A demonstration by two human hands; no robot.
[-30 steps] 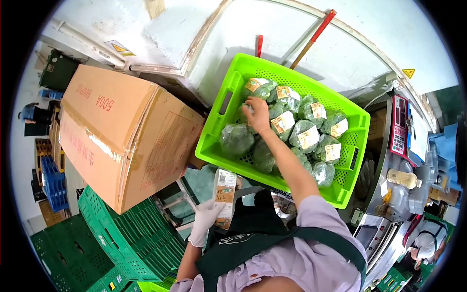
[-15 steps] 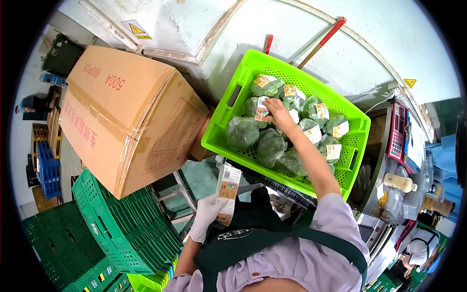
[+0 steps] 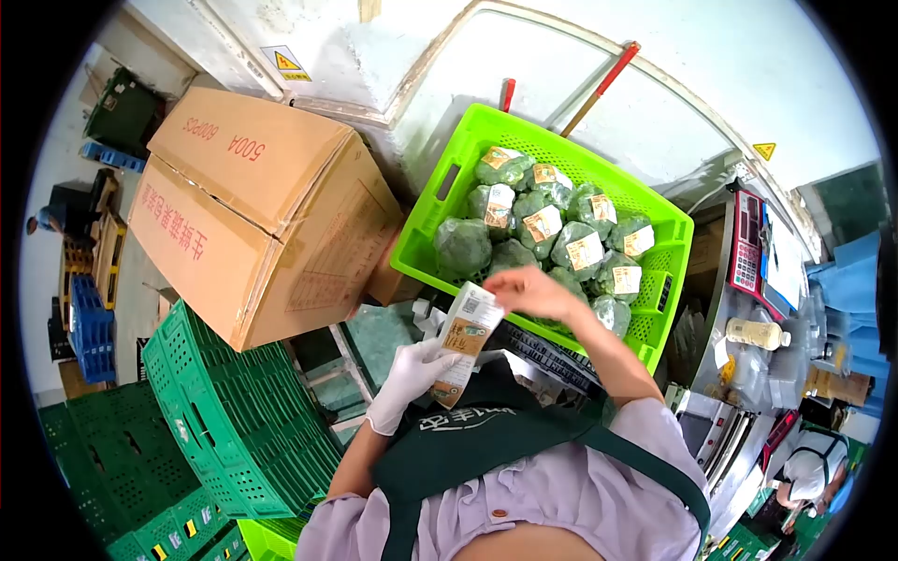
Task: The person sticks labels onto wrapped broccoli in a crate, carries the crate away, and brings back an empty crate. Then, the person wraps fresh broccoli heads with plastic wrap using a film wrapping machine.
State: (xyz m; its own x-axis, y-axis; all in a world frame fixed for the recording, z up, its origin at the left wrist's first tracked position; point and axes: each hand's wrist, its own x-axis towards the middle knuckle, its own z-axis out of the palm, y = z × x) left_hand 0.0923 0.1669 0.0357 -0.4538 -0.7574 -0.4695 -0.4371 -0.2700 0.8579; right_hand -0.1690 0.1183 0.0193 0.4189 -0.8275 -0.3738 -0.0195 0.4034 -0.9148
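Here's the gloved left hand (image 3: 410, 374) clamping the label strip (image 3: 468, 332) low, between apron (image 3: 552, 430) and green crate (image 3: 566, 154), seemingly leaving its upper end free for the bare right hand (image 3: 538, 292), whose fingertips meet it; whether they pinch, I can't tell. The strip's long axis slants away and rightward, top end pointing at the bagged greens (image 3: 463, 246).

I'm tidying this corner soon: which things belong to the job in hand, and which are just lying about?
Seemingly part of the job:
label strip, in the gloved left hand
bagged green vegetables
light-green crate holding them

Apparently lying about:
cardboard box
bottle
red-handled tool
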